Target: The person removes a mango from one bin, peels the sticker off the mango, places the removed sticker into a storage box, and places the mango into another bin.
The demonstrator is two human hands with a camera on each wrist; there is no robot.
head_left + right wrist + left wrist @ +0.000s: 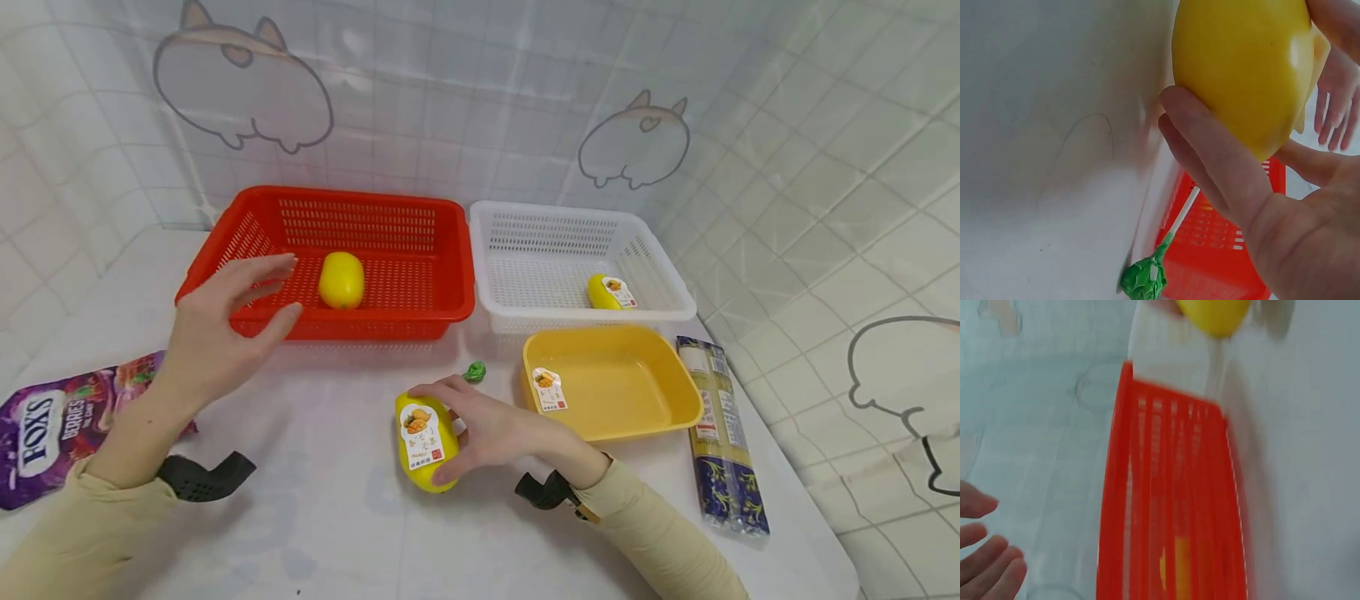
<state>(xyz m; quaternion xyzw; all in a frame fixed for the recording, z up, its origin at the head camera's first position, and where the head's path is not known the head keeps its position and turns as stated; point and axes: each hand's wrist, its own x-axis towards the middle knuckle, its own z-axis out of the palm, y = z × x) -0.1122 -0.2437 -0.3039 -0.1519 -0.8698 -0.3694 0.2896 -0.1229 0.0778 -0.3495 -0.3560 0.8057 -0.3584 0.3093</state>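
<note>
My right hand point(491, 429) grips a yellow mango point(423, 442) with a white label, at the middle of the white table. In the right wrist view, fingers and thumb lie round the smooth mango point(1241, 69). Just beyond this hand is a lollipop point(475, 372) in a green wrapper; its white stick shows in the right wrist view. My left hand point(225, 321) holds nothing, its fingers spread apart over the front left edge of the red basket point(375, 327). Inside that basket lies another yellow mango point(342, 281).
A white basket point(585, 318) holding a labelled yellow mango point(604, 292) stands right of the red one. In front of it sits a yellow tray point(611, 383). Two long clear-and-blue packets point(723, 437) lie at right, a purple FOX'S bag point(63, 425) at left.
</note>
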